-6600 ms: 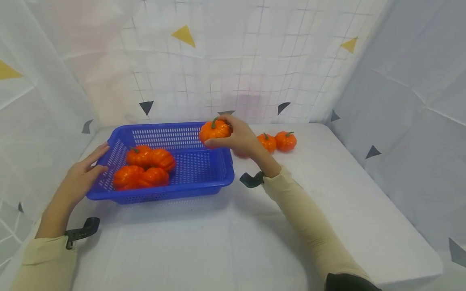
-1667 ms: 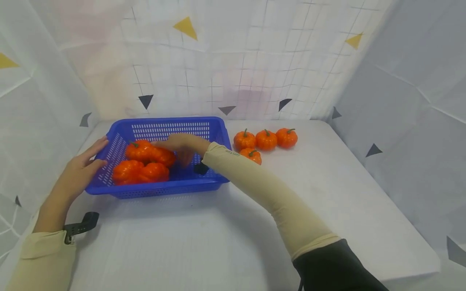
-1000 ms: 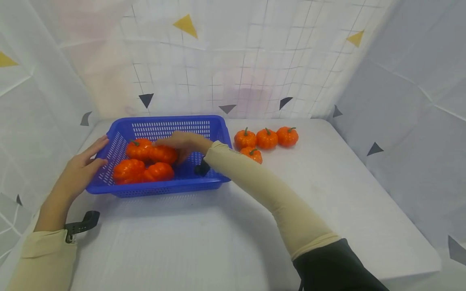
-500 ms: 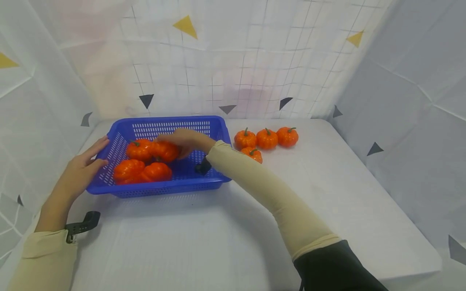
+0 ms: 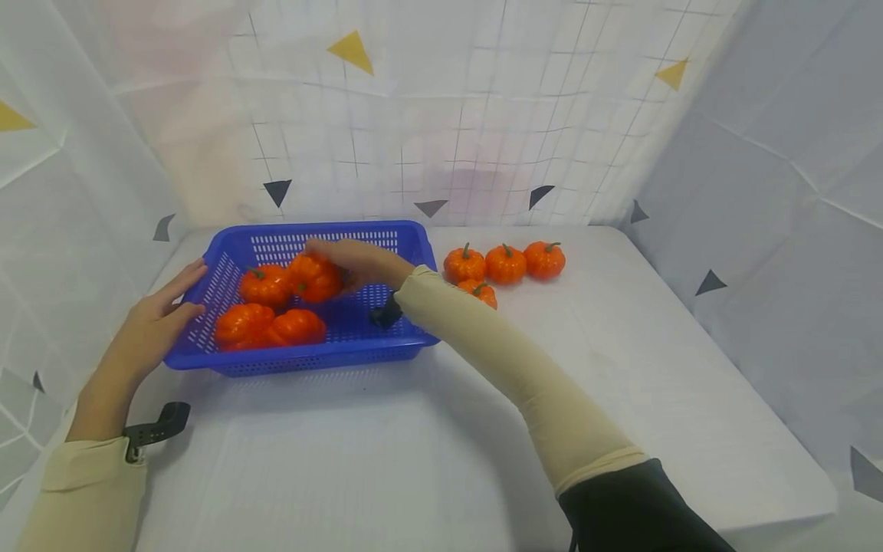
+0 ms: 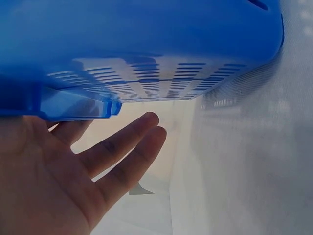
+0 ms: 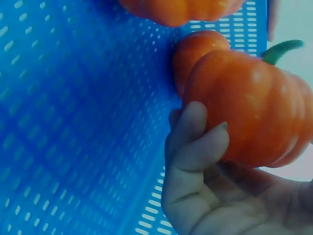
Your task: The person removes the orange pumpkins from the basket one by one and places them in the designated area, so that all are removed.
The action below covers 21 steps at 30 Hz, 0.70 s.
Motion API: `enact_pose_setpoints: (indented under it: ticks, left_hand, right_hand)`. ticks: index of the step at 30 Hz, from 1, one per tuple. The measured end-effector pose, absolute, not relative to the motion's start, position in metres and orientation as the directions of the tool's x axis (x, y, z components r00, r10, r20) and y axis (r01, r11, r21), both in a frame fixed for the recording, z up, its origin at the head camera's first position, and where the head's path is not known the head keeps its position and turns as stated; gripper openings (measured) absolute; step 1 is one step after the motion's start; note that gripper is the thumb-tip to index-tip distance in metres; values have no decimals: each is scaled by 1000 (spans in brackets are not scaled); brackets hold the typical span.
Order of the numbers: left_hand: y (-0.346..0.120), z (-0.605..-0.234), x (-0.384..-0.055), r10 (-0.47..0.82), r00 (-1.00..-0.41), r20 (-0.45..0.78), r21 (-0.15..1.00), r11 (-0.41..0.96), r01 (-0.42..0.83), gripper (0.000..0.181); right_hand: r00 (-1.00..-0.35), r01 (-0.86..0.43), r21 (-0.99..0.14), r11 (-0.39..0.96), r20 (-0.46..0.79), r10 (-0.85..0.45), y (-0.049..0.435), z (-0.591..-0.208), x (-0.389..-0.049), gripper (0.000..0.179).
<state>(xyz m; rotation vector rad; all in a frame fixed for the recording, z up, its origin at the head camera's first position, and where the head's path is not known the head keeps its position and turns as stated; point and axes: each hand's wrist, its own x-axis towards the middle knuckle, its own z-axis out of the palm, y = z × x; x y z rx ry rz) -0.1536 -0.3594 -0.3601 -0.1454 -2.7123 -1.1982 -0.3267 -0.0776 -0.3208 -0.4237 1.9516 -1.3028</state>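
Observation:
In the head view, a blue perforated plastic basket (image 5: 372, 356) stands at the left. My right hand (image 5: 362, 259) is inside it, gripping a small orange pumpkin (image 5: 315, 277). Up close in the right wrist view, curled fingers press against the side of this pumpkin (image 7: 249, 107), whose green stem points up and to the right. Other pumpkins (image 5: 265, 287) lie in the basket's left half, against its wall. My left hand (image 5: 148, 326) rests at the basket's left rim. Below the basket's edge, the left wrist view shows straight, spread fingers (image 6: 124, 147).
To the right of the basket, several more small pumpkins (image 5: 506, 264) stand on the white table (image 5: 621, 368), one of them (image 5: 478, 291) in front and partly behind my right sleeve. White sheets (image 5: 441, 100) with triangle shapes enclose the table at the back and sides.
Over the last second my right hand has lifted and tilted the gripped pumpkin slightly upward. Earlier, it held a pumpkin above the basket's right rim. My left hand stays put.

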Motion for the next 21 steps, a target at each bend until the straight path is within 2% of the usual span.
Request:
enact_pose_setpoints:
  ticks: [6,12,15,21]
  left_hand:
    - [-360,-361,-154,25,-980,197,728,666,164,60]
    - [-361,-360,-154,29,-977,213,721,669,177,60]
    - [-361,-360,-153,29,-976,216,722,668,179,60]
    - [-360,-360,-154,30,-977,212,723,668,177,60]
  right_hand:
    - [-700,94,-886,455,-384,-602,-73,-318,-324,55]
    - [-701,69,-887,458,-369,-610,-70,-312,-319,56]
    - [-726,62,-865,499,-382,-572,-68,-311,-320,59]
    - [-707,139,-862,487,-431,-561,-64,-311,-325,63]
